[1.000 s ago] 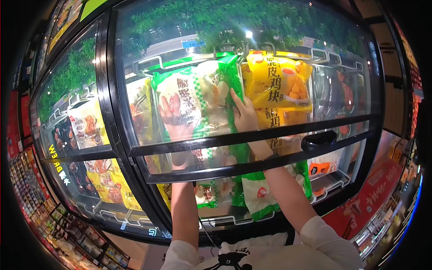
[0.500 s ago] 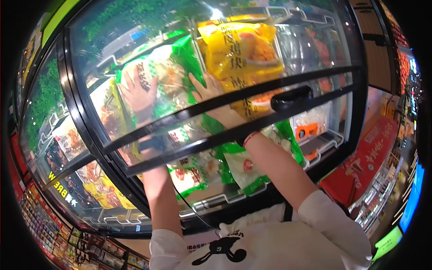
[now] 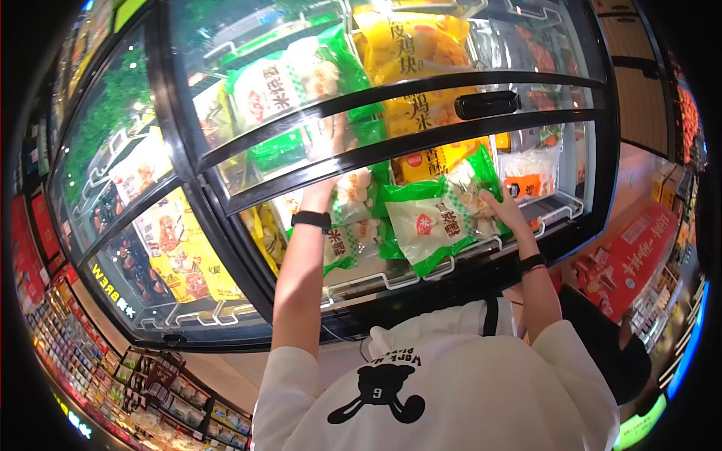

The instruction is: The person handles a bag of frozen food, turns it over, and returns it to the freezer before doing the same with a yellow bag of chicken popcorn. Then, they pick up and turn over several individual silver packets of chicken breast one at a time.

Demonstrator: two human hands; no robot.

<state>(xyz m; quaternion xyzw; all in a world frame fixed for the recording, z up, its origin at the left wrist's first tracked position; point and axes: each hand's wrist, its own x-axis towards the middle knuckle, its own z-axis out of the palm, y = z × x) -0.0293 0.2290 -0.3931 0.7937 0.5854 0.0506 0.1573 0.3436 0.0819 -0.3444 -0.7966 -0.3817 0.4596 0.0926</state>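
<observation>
My left hand (image 3: 328, 143) reaches into the freezer and shows through the glass of the sliding door (image 3: 301, 98), below a green and white bag (image 3: 289, 83). Its fingers are blurred by glare. My right hand (image 3: 505, 210) is at the right end of another green and white bag (image 3: 436, 225), its fingers bent on the bag's edge. That bag lies in the opening below the door frame, near the front wire rack. More green bags (image 3: 353, 240) lie beside it, partly under my left forearm.
Yellow bags (image 3: 414, 49) lie behind the glass. A black handle (image 3: 487, 104) sits on the door frame. At the right of the freezer is a white bag with an orange label (image 3: 526, 177). Shelves of goods (image 3: 83, 361) stand at the lower left, and a red display (image 3: 632, 255) at the right.
My right hand has moved right and down to the front green bag. My left hand has drawn back from the upper green bag. The front bag lies at a different angle.
</observation>
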